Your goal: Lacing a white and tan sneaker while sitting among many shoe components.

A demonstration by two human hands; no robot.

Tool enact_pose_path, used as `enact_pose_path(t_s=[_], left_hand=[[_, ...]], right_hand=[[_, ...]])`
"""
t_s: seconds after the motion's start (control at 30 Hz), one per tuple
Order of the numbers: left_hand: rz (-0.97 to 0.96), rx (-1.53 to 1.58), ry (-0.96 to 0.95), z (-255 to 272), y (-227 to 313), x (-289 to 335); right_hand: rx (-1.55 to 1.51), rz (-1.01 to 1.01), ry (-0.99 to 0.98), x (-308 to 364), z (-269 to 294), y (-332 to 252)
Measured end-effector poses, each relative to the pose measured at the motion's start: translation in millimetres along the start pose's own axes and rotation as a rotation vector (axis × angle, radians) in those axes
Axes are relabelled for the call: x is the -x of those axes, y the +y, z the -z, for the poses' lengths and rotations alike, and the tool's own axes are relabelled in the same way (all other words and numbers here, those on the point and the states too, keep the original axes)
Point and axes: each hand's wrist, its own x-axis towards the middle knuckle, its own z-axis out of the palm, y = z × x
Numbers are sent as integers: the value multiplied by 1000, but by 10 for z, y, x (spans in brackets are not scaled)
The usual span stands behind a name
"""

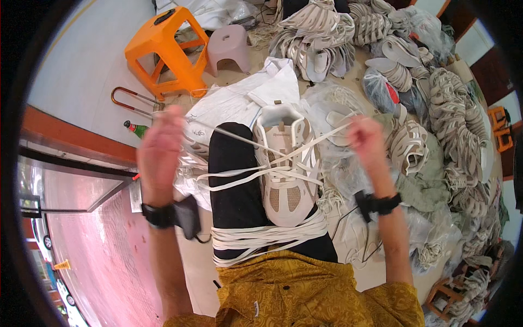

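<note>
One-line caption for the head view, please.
Left hand and right hand hold pale laces stretched apart above a beige sneaker on the person's lap.

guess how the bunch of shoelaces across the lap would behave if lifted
The cream shoelaces would probably hang floppy, since they drape over the black trousers. They may tangle, as strands overlap. They look light, being thin.
</note>
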Motion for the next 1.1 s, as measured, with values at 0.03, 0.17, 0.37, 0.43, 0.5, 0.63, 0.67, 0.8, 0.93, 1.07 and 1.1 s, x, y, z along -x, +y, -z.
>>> enact_pose_path(t_s=[0.03,0.17,0.37,0.43,0.5,0.63,0.67,0.8,0.93,1.07,1.1], left_hand=[[-21,-59,57,309,201,-25],[-215,90,275,1648,1072,-213],[-399,-32,510,2950,2288,-59],[-454,-503,560,3143,2562,43],[-550,40,488,3230,2848,-7],[-452,-261,536,3043,2927,-83],[-305,-483,660,2868,2830,-137],[-596,-2230,403,1681,1691,-291],[-361,-1401,-391,366,-115,54],[-589,-1743,-817,-357,-940,244],[-574,-1771,-888,-425,-1018,250]], right_hand=[[-249,-10,49,-121,410,-85],[-438,94,130,-273,1801,-593],[-377,306,259,-104,3157,-1268],[-289,359,280,-8,3461,-1465],[-390,476,526,95,3659,-1646],[-321,451,428,202,3726,-1811],[-266,401,422,185,3677,-1827],[-59,248,430,8,3242,-1722],[60,168,336,-195,2568,-1515],[109,160,380,-308,2100,-1417],[88,156,356,-321,2038,-1416]])
